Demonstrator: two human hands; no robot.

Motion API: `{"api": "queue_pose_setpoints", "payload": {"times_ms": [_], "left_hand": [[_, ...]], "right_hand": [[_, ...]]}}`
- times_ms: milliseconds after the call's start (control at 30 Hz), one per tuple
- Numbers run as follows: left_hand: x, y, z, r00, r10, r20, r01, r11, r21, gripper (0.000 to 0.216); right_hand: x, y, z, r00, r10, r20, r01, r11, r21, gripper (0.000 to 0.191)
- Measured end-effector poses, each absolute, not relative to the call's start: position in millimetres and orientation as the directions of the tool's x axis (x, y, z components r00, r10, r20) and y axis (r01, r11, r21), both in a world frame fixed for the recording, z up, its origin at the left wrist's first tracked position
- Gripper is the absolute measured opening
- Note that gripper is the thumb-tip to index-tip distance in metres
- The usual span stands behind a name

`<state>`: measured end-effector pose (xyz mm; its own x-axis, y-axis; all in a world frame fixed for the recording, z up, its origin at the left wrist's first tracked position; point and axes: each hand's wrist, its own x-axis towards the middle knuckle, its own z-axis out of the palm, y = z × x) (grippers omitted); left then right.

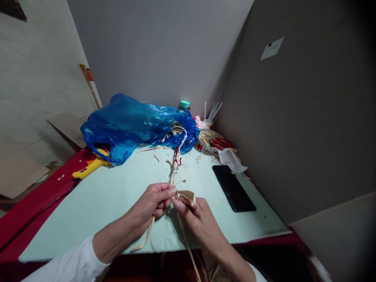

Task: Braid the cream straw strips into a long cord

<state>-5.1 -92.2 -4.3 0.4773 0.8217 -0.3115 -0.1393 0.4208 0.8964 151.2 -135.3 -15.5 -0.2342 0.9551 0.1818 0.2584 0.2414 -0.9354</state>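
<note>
A pale braided cord [174,178] of dried plant strips runs from the blue bag toward me, with a red tie [177,159] partway along. At its near end my left hand [157,199] is closed, thumb and fingers pinching the braid. Close against it, my right hand [195,213] is closed on a tan strip [186,194], whose wide part bends up above the fingers. One loose strip [145,237] hangs below my left hand, and another [188,246] trails down past the table edge beneath my right. Fingers partly hide the join between braid and strips.
A crumpled blue plastic bag [132,121] covers the back left of the table. Beside it lies a yellow corded tool [92,167]. A black phone [234,188] rests at right, near a basket [210,139] with strips and red-handled scissors [222,143]. A green-capped container [185,104] stands behind.
</note>
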Motion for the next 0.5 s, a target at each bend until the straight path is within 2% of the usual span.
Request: {"api": "queue_pose_setpoints", "payload": {"times_ms": [67, 133, 233, 400, 500], "left_hand": [[-5, -93, -3, 0.475, 0.820, -0.321, -0.113, 0.418, 0.901, 0.031], [-5, -93, -3, 0.469, 0.821, -0.325, -0.099, 0.414, 0.905, 0.031], [-5, -93, -3, 0.447, 0.832, -0.327, -0.096, 0.408, 0.908, 0.030], [-8, -93, -2, 0.420, 0.840, -0.344, -0.125, 0.429, 0.895, 0.026], [-9, -92, -3, 0.427, 0.835, -0.347, -0.140, 0.441, 0.887, 0.025]], "right_hand": [[153, -137, -14, -0.227, 0.942, 0.248, 0.410, 0.323, -0.853, 0.028], [155, -137, -13, -0.240, 0.928, 0.286, 0.476, 0.369, -0.798, 0.030], [159, -139, -14, -0.269, 0.922, 0.277, 0.493, 0.379, -0.783, 0.037], [169, -160, -4, -0.388, 0.905, 0.175, 0.485, 0.361, -0.797, 0.042], [183, -182, 14, -0.423, 0.886, 0.190, 0.470, 0.394, -0.790, 0.043]]}}
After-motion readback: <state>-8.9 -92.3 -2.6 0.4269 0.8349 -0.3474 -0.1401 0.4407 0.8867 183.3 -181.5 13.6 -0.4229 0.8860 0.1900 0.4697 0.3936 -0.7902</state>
